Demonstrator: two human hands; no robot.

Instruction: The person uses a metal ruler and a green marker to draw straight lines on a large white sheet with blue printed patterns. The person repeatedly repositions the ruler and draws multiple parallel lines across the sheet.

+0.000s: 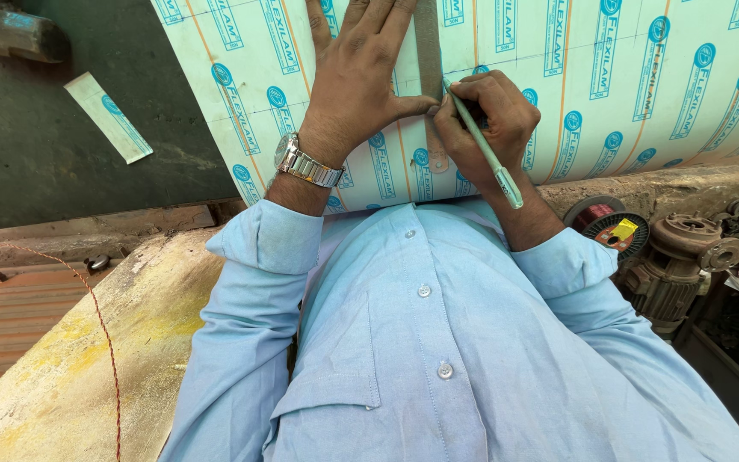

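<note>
On the pale green, blue-labelled sheet: left hand, fingers spread flat; right hand, fingers pinching a pen.

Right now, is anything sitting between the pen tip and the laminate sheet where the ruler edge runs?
Nothing visible does. The right hand holds the pen with its tip at the edge of the metal ruler, which the left hand presses flat on the printed laminate sheet. The exact contact point is hidden by fingers.

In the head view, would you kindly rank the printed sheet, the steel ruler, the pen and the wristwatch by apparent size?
1. Printed sheet, by far the largest.
2. Steel ruler, partly hidden under the left hand.
3. Pen in the right hand, close to the ruler, so unsure.
4. Wristwatch.
</note>
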